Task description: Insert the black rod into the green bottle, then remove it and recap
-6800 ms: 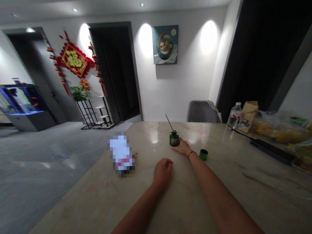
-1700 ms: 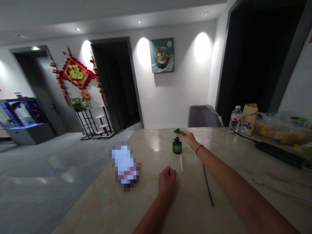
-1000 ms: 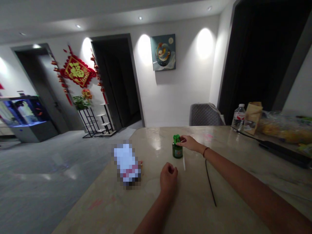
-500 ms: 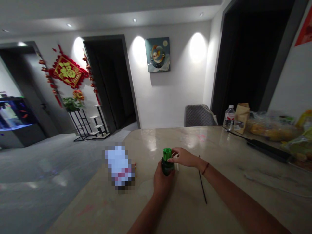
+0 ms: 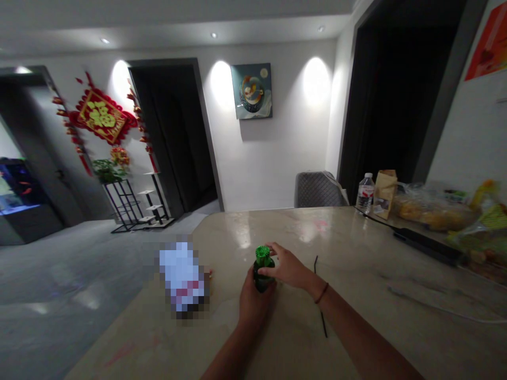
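Observation:
A small dark green bottle stands on the pale marble table. My left hand is wrapped round its body from the near side. My right hand pinches the bright green ribbed cap sitting on the bottle's neck. A thin black stick lies on the table just right of my right wrist.
A pixelated white object lies on the table left of the bottle. At the far right stand a water bottle, a brown paper bag, plastic bags of food and a black bar. A grey chair stands behind the table.
My right hand brought the green cap onto the bottle's neck. My left hand moved up from a fist on the table and closed round the bottle. The white rod is hidden now.

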Action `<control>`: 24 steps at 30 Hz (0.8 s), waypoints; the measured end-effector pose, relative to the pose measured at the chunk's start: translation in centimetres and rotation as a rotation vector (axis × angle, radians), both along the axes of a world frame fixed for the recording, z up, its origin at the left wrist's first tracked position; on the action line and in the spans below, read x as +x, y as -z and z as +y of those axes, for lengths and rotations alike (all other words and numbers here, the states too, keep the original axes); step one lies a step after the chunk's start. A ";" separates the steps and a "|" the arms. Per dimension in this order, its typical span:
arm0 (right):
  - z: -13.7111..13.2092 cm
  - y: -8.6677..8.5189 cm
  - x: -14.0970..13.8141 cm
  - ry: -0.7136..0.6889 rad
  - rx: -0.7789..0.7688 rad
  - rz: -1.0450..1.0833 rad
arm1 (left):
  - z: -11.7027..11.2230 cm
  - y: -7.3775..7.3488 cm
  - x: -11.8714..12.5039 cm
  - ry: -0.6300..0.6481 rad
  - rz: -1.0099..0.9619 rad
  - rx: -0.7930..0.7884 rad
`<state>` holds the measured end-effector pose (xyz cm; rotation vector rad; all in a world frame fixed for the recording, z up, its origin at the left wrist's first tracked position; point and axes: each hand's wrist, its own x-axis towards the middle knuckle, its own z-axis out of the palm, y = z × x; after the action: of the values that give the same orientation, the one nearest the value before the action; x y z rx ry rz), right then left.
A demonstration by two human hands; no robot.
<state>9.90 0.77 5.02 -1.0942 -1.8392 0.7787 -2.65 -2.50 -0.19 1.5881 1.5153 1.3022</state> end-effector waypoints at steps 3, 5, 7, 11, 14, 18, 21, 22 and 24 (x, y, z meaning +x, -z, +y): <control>0.3 0.1 0.0 -0.157 -0.106 0.208 | 0.0 0.1 0.0 -0.015 0.007 0.005; 0.5 0.0 0.2 -0.214 -0.178 0.292 | 0.1 0.2 0.0 -0.023 0.015 0.004; 0.7 -0.2 0.6 -0.227 -0.204 0.336 | 0.2 0.2 0.0 -0.024 0.028 -0.002; 1.2 -0.5 1.7 -0.097 -0.168 0.295 | 0.2 0.2 0.0 -0.012 0.039 -0.005; 1.6 -0.4 2.1 0.036 -0.142 0.261 | 0.2 0.1 0.0 -0.024 0.047 -0.006; 1.6 0.0 1.7 0.022 -0.140 0.336 | 0.2 0.2 0.0 -0.031 0.021 0.002; 1.6 0.1 1.6 -0.017 -0.162 0.347 | 0.2 0.2 0.0 -0.023 0.015 0.010; 1.6 0.1 1.7 0.003 -0.164 0.335 | 0.2 0.2 0.0 -0.026 0.017 0.013; 1.8 0.1 1.9 0.074 -0.156 0.314 | 0.2 0.2 0.0 -0.033 0.016 0.015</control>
<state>11.82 2.58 4.88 -1.0630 -1.4874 1.0023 -2.64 -2.31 -0.40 1.5928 1.5509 1.3240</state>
